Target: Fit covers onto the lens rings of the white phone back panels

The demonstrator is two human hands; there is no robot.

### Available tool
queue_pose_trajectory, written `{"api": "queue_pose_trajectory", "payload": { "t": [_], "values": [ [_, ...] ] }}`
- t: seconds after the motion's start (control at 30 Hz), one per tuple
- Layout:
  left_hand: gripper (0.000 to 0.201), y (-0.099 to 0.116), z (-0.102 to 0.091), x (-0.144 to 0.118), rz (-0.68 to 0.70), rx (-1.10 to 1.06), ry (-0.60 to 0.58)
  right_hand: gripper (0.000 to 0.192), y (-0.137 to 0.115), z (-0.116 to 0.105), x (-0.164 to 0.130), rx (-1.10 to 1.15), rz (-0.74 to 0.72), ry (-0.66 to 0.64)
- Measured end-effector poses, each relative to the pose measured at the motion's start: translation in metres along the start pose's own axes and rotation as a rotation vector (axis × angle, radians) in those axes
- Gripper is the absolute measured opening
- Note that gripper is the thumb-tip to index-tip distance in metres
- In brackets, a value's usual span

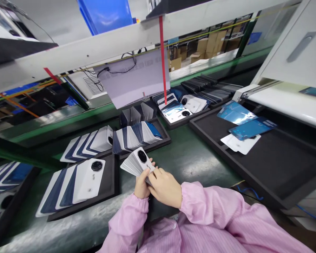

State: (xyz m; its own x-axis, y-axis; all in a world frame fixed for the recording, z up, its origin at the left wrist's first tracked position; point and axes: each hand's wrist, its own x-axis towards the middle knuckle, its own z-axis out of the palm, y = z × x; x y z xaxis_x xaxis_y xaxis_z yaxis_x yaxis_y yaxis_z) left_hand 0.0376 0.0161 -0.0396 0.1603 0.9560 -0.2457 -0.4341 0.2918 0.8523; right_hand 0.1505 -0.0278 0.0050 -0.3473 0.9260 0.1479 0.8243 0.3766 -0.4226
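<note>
Over the green belt, both your left hand and right hand grip a fanned stack of phone back covers; next, square them carefully, fingers closed firmly.

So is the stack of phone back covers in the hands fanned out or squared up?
Fanned out: the stack shows stepped edges, gripped by left hand and right hand.

A fanned stack of phone back covers sits in both hands, just above the table. Left of the hands lies a tray of overlapping covers; beyond them, a tray of upright covers. To the right lies a large tray carrying three covers.
</note>
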Motion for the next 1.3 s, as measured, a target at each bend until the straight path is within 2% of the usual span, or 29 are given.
{"api": "queue_pose_trajectory", "payload": {
  "t": [0.07,0.13,0.2,0.23,0.27,0.33,0.4,0.47,0.57,0.7,0.77,0.83,0.93,1.17,1.3],
  "values": [
    [0.053,0.009,-0.006,0.002,-0.112,-0.063,-0.088,0.04,0.009,-0.015,0.002,0.185,-0.129,-0.004],
    [0.059,0.014,-0.012,0.004,-0.208,-0.09,-0.194,0.051,0.029,-0.026,0.01,0.455,-0.156,0.078],
    [0.065,0.012,-0.016,0.002,-0.313,-0.09,-0.304,0.069,0.052,-0.029,0.022,0.679,0.0,0.227],
    [0.067,0.008,-0.017,0.0,-0.372,-0.091,-0.364,0.079,0.063,-0.028,0.029,0.79,0.093,0.245],
    [0.069,0.004,-0.018,-0.002,-0.432,-0.101,-0.426,0.087,0.071,-0.024,0.036,0.906,0.166,0.213],
    [0.072,-0.006,-0.017,-0.007,-0.551,-0.16,-0.531,0.09,0.083,-0.014,0.044,1.134,0.216,0.031],
    [0.072,-0.015,-0.017,-0.01,-0.659,-0.255,-0.585,0.073,0.088,-0.003,0.047,1.281,0.205,-0.122],
    [0.072,-0.019,-0.016,-0.012,-0.742,-0.341,-0.598,0.054,0.088,0.003,0.046,1.338,0.214,-0.165],
    [0.069,-0.018,-0.01,-0.011,-0.747,-0.363,-0.521,0.049,0.091,0.003,0.043,1.332,0.268,-0.157],
    [0.061,-0.015,0.003,-0.01,-0.506,-0.097,-0.123,0.056,0.101,-0.001,0.042,1.127,0.289,-0.069],
    [0.061,-0.016,0.008,-0.01,-0.369,0.023,-0.006,0.063,0.105,0.0,0.042,0.997,0.289,-0.043],
    [0.063,-0.018,0.009,-0.009,-0.293,0.074,0.002,0.068,0.107,0.003,0.042,0.903,0.293,-0.094],
    [0.06,-0.02,0.008,-0.009,-0.297,0.117,-0.002,0.068,0.108,0.006,0.04,0.828,0.295,-0.148],
    [0.065,-0.021,0.004,-0.007,-0.296,0.153,0.092,0.068,0.109,0.012,0.04,0.895,0.203,-0.011],
    [0.063,-0.024,-0.001,-0.007,-0.256,0.16,0.113,0.053,0.106,0.015,0.041,0.957,0.199,0.011]
  ]
}}
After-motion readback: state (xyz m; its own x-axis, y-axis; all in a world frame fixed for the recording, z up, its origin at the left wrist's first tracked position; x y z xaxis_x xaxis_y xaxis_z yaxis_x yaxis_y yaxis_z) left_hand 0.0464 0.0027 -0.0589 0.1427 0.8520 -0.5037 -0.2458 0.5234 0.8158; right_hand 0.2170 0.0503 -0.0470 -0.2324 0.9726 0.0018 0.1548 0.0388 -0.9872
